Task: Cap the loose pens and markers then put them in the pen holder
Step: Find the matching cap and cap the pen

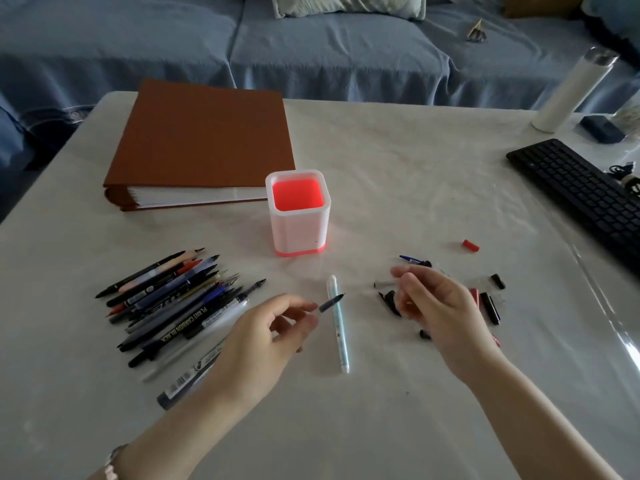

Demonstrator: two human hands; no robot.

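At the left edge, a wristband on the left forearm is cut off by the near border. The pile of uncapped pens and markers [166, 299] lies fanned on the table [381, 427], tips pointing far and right. The forearm hides the right end of a grey marker [188, 377] at its near side.

The left hand [266, 337] hovers just right of the pile, its fingers curled round a dark pen [330, 302]. Only the tip end shows past the fingertips, and the barrel is buried in the hand.

Beyond it the pen holder [298, 213] stands upright, nothing showing inside. A light blue capped pen [337, 323] lies on the table between the hands.

The right hand [440, 306] hangs over the scattered caps [490, 306] with its fingers bent, covering several of them. It is blurred, so whether it pinches a cap cannot be told. A red cap [470, 245] lies apart, farther right.

The keyboard [581, 195] runs off the right edge.
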